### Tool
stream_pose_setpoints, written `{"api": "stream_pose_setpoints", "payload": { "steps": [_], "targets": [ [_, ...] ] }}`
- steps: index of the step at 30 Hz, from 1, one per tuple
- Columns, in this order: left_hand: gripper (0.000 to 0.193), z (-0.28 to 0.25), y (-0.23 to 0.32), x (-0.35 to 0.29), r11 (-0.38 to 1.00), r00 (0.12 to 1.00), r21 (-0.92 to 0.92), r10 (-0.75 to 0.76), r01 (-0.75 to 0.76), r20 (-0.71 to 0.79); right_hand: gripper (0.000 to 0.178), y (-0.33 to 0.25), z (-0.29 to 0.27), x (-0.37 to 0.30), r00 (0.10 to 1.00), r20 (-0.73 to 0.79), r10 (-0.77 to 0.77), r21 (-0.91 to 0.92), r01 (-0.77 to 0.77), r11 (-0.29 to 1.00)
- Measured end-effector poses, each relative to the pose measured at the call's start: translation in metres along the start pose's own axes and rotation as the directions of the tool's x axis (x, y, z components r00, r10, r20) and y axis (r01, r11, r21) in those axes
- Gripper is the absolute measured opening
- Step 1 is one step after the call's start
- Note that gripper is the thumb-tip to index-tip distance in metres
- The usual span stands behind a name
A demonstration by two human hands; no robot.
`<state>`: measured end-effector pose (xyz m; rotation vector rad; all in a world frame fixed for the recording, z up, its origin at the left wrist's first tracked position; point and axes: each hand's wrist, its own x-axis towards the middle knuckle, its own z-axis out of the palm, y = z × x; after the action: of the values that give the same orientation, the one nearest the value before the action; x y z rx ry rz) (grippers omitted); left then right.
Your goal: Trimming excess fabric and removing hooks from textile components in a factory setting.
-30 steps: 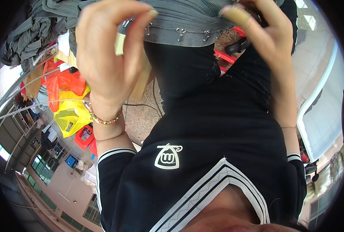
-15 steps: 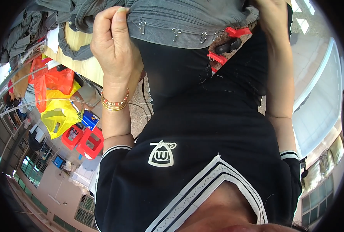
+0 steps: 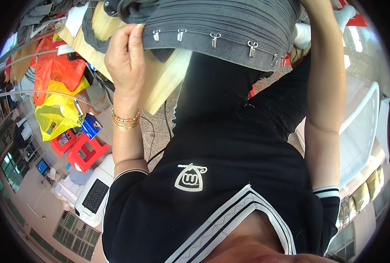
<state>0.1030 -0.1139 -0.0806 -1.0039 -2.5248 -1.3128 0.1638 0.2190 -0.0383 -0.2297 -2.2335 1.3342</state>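
Note:
A grey pleated garment (image 3: 221,17) stretches over my lap, its plain band (image 3: 234,49) curving along the lower edge. Several silver metal hooks (image 3: 214,40) sit in a row on that band. Thumb and fingers of my left hand (image 3: 127,57) pinch the band's left end, beside the first hook. At the upper right, my right hand (image 3: 308,6) is beside the garment's right side; the picture's top edge cuts it off, so its fingers do not show.
A pale wooden table (image 3: 164,83) is at the left, with more grey fabric on it. Beyond it are a red plastic bag (image 3: 59,70), a yellow bag (image 3: 57,111) and red stools (image 3: 86,153). A translucent plastic bin (image 3: 357,136) stands at the right.
The band has been spread wider and swung down at its right, bringing its hooks into clearer view. My left hand keeps its pinch. The table edge now shows beneath the fabric.

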Motion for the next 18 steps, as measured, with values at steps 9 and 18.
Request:
{"api": "stream_pose_setpoints", "payload": {
  "steps": [9,18],
  "targets": [
    [0.017,0.012,0.013,0.012,0.961,0.967,0.175,0.181,-0.213,0.182,0.031,0.009,-0.015,-0.026,0.986,0.033,0.165,0.013,-0.166,0.986],
    [0.025,0.018,0.083,0.016,0.916,0.886,-0.14,0.4,-0.376,0.236,0.031,-0.015,-0.031,-0.104,0.958,-0.102,0.267,0.142,-0.252,0.957]
  ]
}}
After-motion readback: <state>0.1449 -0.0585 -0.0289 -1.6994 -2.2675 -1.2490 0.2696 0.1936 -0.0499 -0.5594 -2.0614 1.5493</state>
